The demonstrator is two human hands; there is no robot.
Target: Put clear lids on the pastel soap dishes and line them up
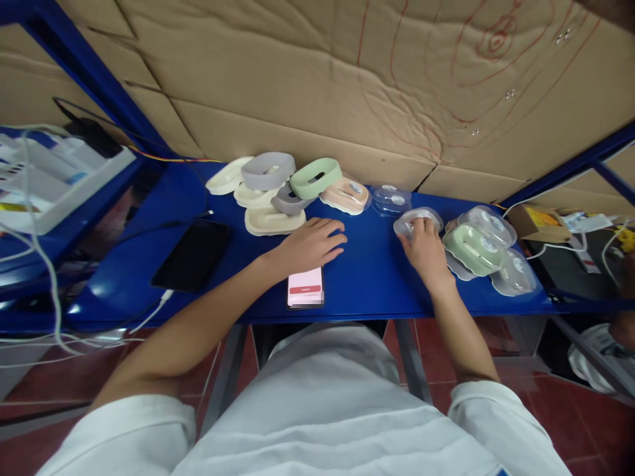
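Note:
My right hand (427,251) has its fingers and thumb on a clear plastic lid (404,225) with a round sticker, at the right of the blue table. Beside it on the right is a pile with a lidded green soap-box-like container (473,248) and other clear lids (513,272). My left hand (312,246) holds nothing, its fingers loosely bent and apart, just above a phone (305,289) with a lit screen. Near those fingers lie a cream tray (270,223), a green oval container (317,177) and a grey one (268,172).
A peach container under a clear lid (346,194) and stacked clear lids (391,199) stand by the cardboard wall (278,86). A black tablet (191,254) with a white cable lies at left. A white tray (74,192) is beyond the blue frame; an open cardboard box (538,225) is at right.

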